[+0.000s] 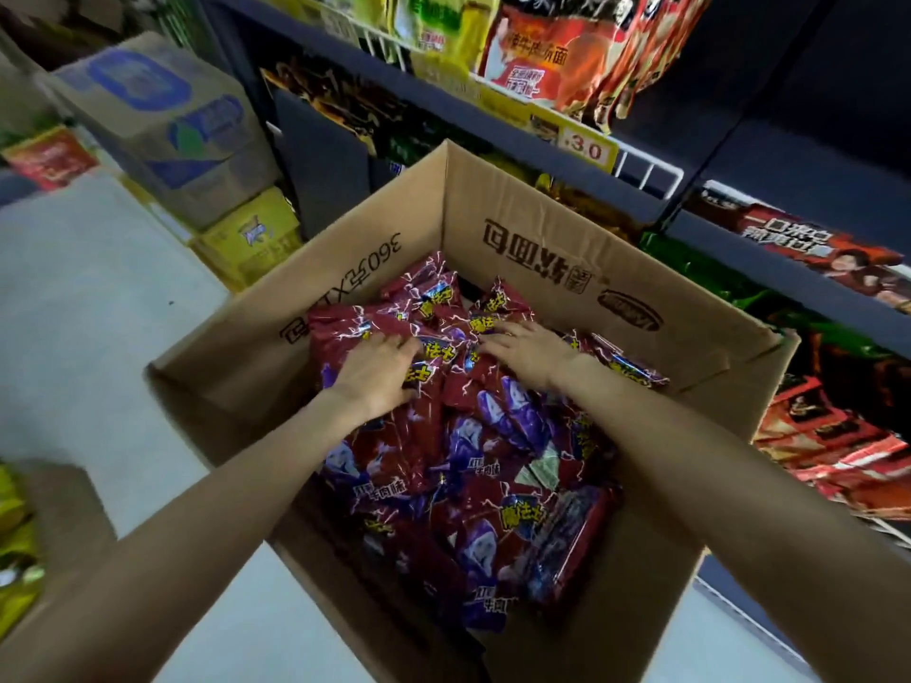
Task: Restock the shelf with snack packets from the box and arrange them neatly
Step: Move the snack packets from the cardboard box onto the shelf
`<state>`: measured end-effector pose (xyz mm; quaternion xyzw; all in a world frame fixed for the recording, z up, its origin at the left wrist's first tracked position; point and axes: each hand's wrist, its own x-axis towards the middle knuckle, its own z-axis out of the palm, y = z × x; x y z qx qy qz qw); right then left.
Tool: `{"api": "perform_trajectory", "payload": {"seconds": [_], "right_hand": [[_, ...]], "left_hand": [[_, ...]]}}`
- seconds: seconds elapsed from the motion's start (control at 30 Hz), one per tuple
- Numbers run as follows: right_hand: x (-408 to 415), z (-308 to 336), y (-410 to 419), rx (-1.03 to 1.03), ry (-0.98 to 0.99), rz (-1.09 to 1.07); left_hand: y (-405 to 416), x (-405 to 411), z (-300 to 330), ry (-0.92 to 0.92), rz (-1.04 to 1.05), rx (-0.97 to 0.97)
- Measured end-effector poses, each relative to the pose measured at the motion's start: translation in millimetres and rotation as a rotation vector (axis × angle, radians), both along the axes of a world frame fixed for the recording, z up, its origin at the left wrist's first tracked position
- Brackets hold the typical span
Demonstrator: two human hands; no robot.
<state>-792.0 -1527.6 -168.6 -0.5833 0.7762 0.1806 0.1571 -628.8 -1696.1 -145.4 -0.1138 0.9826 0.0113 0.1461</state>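
I have both arms reaching down into the open cardboard box (493,229), which stands on the pale floor (98,313) right against the dark shelf (641,199). The box is filled with a loose heap of dark red and purple snack packets (473,465), lying at all angles with yellow lettering on them.

My left hand (377,369) lies palm down on the far left part of the heap, fingers spread and fairly straight, pressing on the top packets rather than curling round any of them. My right hand (530,350) lies the same way just to the right of it, flat on the packets near the far wall of the box, fingers extended toward the left hand. The two hands are close together, with a packet or two between their fingertips. I cannot see either thumb clearly enough to say whether it hooks under a packet.

On the shelf above the box, a white wire rack (646,172) holds yellow and red noodle bags (547,56), with a yellow price tag (586,150) on its front edge. Lower shelf levels to the right carry more red and dark packets (833,436). To the left of the box stand a stacked carton with blue print (162,120) and a yellow carton (246,244) below it.
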Motion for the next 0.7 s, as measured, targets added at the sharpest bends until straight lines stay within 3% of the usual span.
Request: {"api": "perform_trajectory", "payload": {"seconds": [0.23,0.43,0.6,0.7], "right_hand": [[-5.5,19.4,6.5,0.026,0.106,0.093],[-0.9,54.5,32.5,-0.088,0.106,0.11],[10.9,97.4,77.9,-0.442,0.099,0.015],[17.6,133.2,115.7,-0.754,0.067,-0.238]], "left_hand": [[-2.9,6.0,8.6,-0.032,-0.067,0.147],[0.8,12.1,32.8,0.146,-0.067,0.148],[13.7,21.6,74.1,0.395,-0.006,0.128],[32.2,24.1,109.3,0.575,0.025,0.214]]}}
